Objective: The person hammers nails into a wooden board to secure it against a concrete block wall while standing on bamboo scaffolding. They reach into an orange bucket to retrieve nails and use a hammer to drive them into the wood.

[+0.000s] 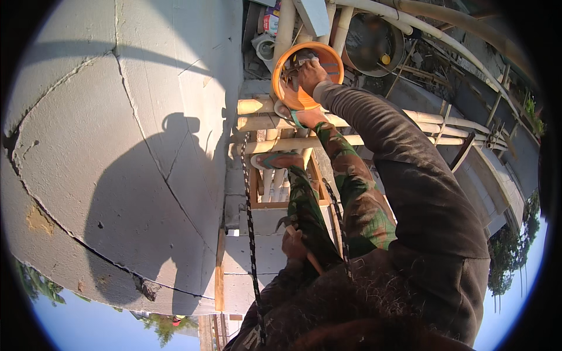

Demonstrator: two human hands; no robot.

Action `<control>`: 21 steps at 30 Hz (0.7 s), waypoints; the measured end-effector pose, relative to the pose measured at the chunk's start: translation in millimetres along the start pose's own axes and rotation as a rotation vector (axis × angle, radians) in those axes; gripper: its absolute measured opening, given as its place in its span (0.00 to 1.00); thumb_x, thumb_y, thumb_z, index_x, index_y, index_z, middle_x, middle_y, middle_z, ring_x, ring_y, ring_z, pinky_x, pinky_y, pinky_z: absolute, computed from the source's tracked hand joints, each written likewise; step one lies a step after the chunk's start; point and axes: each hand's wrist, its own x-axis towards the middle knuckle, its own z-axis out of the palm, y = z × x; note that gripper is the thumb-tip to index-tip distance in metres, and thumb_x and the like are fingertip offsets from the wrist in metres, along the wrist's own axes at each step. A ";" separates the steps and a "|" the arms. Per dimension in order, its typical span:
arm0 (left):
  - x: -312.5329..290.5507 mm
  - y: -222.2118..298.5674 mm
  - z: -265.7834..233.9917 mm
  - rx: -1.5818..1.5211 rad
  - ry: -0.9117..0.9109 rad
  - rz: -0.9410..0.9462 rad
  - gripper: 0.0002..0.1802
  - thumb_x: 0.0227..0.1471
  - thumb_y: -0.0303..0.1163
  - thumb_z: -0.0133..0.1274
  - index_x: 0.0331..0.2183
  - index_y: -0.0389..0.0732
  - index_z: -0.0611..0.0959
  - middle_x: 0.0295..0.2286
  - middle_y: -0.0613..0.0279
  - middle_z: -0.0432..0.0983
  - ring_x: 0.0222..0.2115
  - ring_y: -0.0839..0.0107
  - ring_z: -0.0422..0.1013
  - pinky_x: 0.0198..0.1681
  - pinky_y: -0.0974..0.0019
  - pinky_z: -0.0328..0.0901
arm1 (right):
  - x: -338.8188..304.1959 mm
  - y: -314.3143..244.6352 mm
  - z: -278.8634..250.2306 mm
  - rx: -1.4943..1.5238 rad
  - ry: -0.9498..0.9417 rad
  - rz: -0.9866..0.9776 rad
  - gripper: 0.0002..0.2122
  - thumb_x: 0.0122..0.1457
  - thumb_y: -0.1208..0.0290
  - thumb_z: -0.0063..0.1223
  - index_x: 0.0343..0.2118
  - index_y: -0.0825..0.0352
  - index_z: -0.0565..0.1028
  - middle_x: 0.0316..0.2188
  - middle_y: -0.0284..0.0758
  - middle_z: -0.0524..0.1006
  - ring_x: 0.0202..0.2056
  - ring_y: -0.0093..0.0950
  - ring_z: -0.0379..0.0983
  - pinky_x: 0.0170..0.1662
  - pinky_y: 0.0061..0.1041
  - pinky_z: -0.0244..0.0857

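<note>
Beside a tall grey block wall with dark, jagged joints (70,128), we work above round tan bamboo poles (281,145).
Our legs, in green-and-brown camouflage trousers (367,219), stretch over the poles, and just beyond our sandalled feet (280,160) sits a round orange plastic bucket (302,102), its mouth toward us, with dark and grey pieces (302,55) inside. A hammer with a light wooden handle and dark metal head (315,265) shows near our left leg, held in our left hand (294,244), its fingers closed narrowly around the handle just below the head. Our right hand (313,76) is inside the bucket, fingers bent down at the pieces; we cannot tell how wide that grip is or whether it holds anything.
</note>
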 end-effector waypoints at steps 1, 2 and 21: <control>-0.5 -1.3 0.3 -0.017 0.002 -0.039 0.21 0.56 0.43 0.50 0.37 0.35 0.86 0.48 0.50 0.80 0.51 0.54 0.73 0.56 0.57 0.63 | -9.6 -10.8 14.8 0.152 0.027 0.009 0.18 0.65 0.62 0.46 0.52 0.67 0.78 0.54 0.45 0.75 0.56 0.46 0.69 0.61 0.49 0.60; 3.4 -1.4 -2.2 -0.027 0.000 -0.071 0.21 0.56 0.43 0.50 0.34 0.35 0.87 0.48 0.50 0.79 0.51 0.53 0.73 0.56 0.56 0.63 | -16.3 -24.9 35.1 0.306 0.055 0.032 0.18 0.64 0.62 0.47 0.50 0.68 0.79 0.53 0.46 0.76 0.54 0.47 0.71 0.59 0.49 0.62; 3.2 -12.1 -10.9 -0.039 -0.007 -0.074 0.21 0.58 0.42 0.49 0.24 0.35 0.85 0.46 0.52 0.80 0.49 0.55 0.71 0.57 0.56 0.61 | 44.3 -29.0 40.3 1.061 0.172 0.470 0.20 0.62 0.54 0.48 0.48 0.65 0.77 0.38 0.50 0.82 0.42 0.47 0.81 0.46 0.45 0.74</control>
